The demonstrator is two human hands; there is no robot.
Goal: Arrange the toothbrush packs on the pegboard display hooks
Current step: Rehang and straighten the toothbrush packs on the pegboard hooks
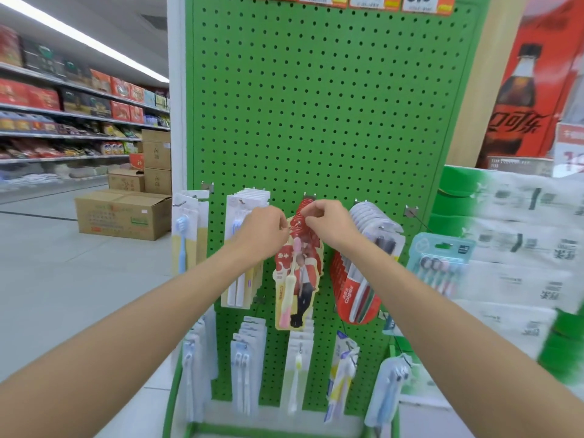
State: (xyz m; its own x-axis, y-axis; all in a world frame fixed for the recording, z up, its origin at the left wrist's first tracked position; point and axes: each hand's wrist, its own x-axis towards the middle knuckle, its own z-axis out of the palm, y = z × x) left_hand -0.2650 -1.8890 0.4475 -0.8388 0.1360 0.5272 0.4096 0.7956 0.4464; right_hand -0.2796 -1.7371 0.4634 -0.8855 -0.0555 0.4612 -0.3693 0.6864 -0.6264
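Our left hand (264, 227) and right hand (328, 221) both pinch the red toothbrush pack (297, 279) by its hook (306, 195); if our grip slips or misses the hole, it may fall.

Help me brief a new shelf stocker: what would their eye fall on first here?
First, the tall green pegboard filling the centre, mostly bare above with toothbrush packs only on its lower rows. Then the left hand and right hand, both pinching the top of a red toothbrush pack at a middle hook. A big red cola poster stands at upper right.
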